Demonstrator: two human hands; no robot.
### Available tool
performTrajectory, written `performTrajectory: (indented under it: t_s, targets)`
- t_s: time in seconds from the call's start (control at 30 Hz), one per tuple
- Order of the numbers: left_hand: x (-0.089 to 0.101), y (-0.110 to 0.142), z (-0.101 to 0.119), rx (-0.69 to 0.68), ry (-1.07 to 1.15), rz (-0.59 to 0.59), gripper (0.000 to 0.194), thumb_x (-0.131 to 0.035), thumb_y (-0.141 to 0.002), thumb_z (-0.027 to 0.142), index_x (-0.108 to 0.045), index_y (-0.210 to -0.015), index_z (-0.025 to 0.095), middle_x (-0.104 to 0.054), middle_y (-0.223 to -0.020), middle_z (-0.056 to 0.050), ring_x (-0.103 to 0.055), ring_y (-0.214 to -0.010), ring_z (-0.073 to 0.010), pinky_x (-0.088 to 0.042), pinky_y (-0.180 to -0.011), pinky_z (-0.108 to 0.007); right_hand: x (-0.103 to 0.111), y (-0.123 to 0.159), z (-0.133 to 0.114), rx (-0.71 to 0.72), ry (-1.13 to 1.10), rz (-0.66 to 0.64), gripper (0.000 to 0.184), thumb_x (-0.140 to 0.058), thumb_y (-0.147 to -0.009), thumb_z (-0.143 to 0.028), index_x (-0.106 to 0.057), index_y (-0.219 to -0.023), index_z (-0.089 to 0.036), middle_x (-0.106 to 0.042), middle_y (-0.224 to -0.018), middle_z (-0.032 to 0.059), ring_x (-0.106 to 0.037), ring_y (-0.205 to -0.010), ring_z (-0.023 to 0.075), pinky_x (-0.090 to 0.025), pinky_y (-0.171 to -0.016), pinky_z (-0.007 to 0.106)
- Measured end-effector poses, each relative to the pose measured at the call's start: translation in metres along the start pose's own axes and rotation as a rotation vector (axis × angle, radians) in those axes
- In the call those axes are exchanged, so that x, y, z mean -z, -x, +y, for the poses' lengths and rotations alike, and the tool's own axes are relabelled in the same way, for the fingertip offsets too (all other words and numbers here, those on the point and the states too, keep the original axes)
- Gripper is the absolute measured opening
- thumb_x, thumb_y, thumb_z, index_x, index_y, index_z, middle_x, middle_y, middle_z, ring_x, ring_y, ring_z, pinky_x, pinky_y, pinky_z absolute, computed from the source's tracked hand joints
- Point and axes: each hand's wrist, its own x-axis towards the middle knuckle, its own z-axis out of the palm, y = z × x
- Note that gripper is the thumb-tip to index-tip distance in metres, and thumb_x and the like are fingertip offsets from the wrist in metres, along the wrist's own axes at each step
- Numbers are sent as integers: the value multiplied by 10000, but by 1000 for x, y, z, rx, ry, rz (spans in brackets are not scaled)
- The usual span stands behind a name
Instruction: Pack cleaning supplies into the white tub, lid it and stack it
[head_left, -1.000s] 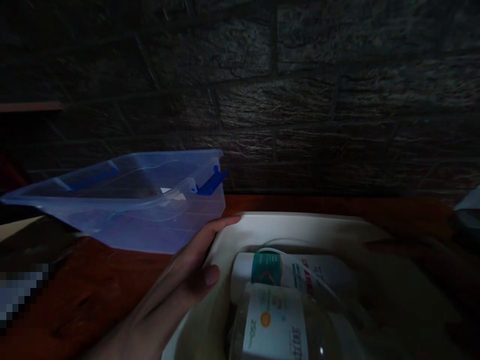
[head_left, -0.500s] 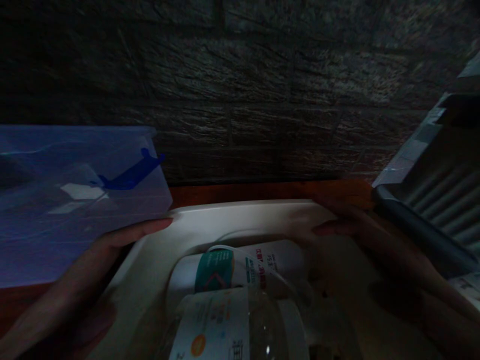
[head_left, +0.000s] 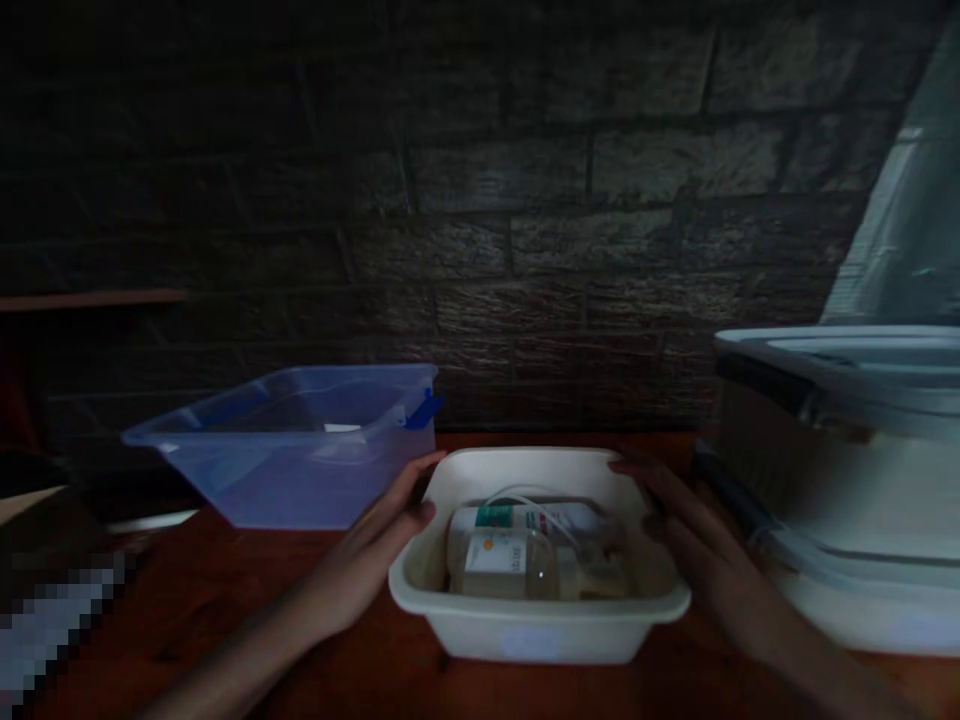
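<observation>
A cream-white plastic basin point(head_left: 559, 628) sits on the reddish-brown wooden table in front of me. My left hand point(head_left: 386, 525) holds its left side, thumb at the rim and fingers reaching toward the far corner. On the opposite side my right hand point(head_left: 686, 520) grips the right rim, partly in shadow. Inside the basin lie a white bottle with a green label point(head_left: 495, 516) and, nearer me, a clear bottle with a white label point(head_left: 497, 556). A thin white loop point(head_left: 517, 494) arches over them. The contents at the basin's right are too dark to make out.
To the left stands a translucent bluish plastic box point(head_left: 292, 480) with a blue latch point(head_left: 425, 411). Large pale containers point(head_left: 892, 480) stand close on the right. A dark brick wall point(head_left: 465, 200) rises behind the table point(head_left: 300, 580).
The view has drawn back and up, so the whole basin and more of the side containers now show. Both hands remain at the basin's sides.
</observation>
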Motion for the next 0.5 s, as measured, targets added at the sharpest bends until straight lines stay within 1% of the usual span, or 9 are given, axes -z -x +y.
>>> performTrajectory:
  t_s: [0.07, 0.13, 0.2, 0.27, 0.3, 0.37, 0.43, 0.47, 0.5]
  targets:
    - [10, 3, 2, -20, -132, 0, 523, -514, -994, 470, -529, -1482, 281, -580, -1486, -92, -520, -1374, -373, -437, -1131, -525, 2, 11, -1, -1, 65, 12, 576, -383, -1047, -446, -365, -1598, -276, -251, -1708, 35, -188, -1589, 265, -113, -1296, 572]
    - [18, 5, 6, -87, -309, 30, 487, -549, -981, 467, -571, -1442, 313, -621, -1430, -77, -567, -1324, -362, -451, -1116, -512, 9, 29, -7, 26, 131, 29, 633, -406, -1044, -493, -292, -1633, -291, -208, -1720, 32, -161, -1593, 280, -156, -1289, 575]
    - [22, 2, 17, -174, -456, 62, 454, -556, -982, 460, -586, -1414, 323, -612, -1419, -68, -574, -1309, -346, -441, -1127, -495, 21, 51, -22, 94, 191, 46, 642, -503, -1004, -504, -354, -1607, -340, -262, -1703, 17, -248, -1568, 306, -276, -1270, 544]
    - [17, -5, 36, -289, -533, 60, 415, -541, -994, 448, -594, -1385, 319, -592, -1425, -64, -576, -1300, -322, -444, -1125, -463, 36, 74, -39, 166, 261, 80, 613, -584, -965, -478, -452, -1552, -359, -356, -1664, 22, -372, -1515, 321, -388, -1232, 483]
    - [11, -9, 49, -348, -554, 48, 387, -532, -1001, 443, -607, -1357, 312, -598, -1407, -63, -586, -1281, -310, -458, -1109, -445, 45, 85, -46, 191, 300, 118, 592, -600, -960, -449, -484, -1532, -344, -399, -1641, 37, -421, -1487, 323, -422, -1214, 458]
    - [-8, -19, 80, -455, -579, 9, 325, -515, -1013, 438, -641, -1276, 295, -639, -1317, -60, -622, -1213, -285, -499, -1044, -407, 66, 102, -55, 250, 379, 217, 549, -609, -960, -378, -521, -1497, -304, -494, -1574, 71, -507, -1423, 320, -475, -1174, 426]
    - [-34, -31, 113, -515, -597, -35, 270, -493, -1028, 436, -681, -1151, 286, -692, -1162, -45, -670, -1084, -261, -543, -921, -373, 92, 113, -52, 343, 445, 318, 513, -613, -957, -313, -530, -1464, -300, -597, -1464, 79, -594, -1331, 295, -538, -1095, 397]
    - [-48, -37, 129, -540, -596, -39, 264, -483, -1036, 422, -678, -1146, 282, -696, -1144, -38, -673, -1071, -250, -538, -928, -372, 108, 117, -47, 365, 470, 364, 501, -610, -960, -289, -522, -1453, -301, -626, -1417, 76, -619, -1289, 279, -560, -1049, 383]
    - [-62, -45, 144, -579, -591, -43, 256, -489, -1038, 403, -669, -1166, 275, -696, -1158, -34, -669, -1088, -242, -526, -960, -376, 125, 118, -41, 365, 465, 468, 457, -603, -967, -284, -540, -1420, -287, -662, -1348, 81, -656, -1216, 270, -579, -990, 373]
